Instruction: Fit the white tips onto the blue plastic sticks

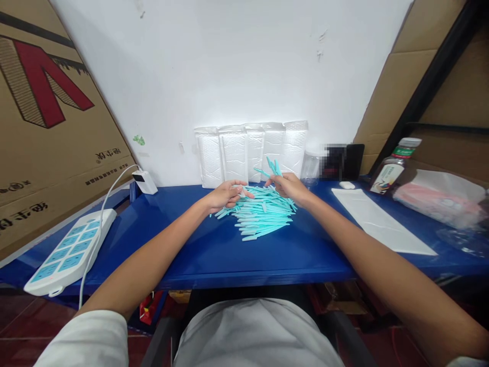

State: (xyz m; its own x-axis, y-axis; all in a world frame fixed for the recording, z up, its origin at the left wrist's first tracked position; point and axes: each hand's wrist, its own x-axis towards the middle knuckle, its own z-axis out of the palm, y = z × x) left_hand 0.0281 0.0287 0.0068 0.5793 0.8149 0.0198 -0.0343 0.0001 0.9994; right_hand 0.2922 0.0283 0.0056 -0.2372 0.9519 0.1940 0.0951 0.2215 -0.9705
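A heap of slim turquoise plastic sticks (263,216) lies on the blue table (214,255), near its back edge. My right hand (288,186) is closed round a few of these sticks (272,167), which stick up and to the left from my fingers. My left hand (227,194) rests at the heap's left edge, fingers curled and pinching toward the sticks; what it grips, if anything, is hidden.
White bubble mailers (250,150) lean on the wall behind the heap. A white power strip (71,252) and charger (144,182) sit left, a flat white bag (378,221), a bottle (393,165), a clear jar (311,165) and a tissue pack (439,204) right. Cardboard boxes flank the table.
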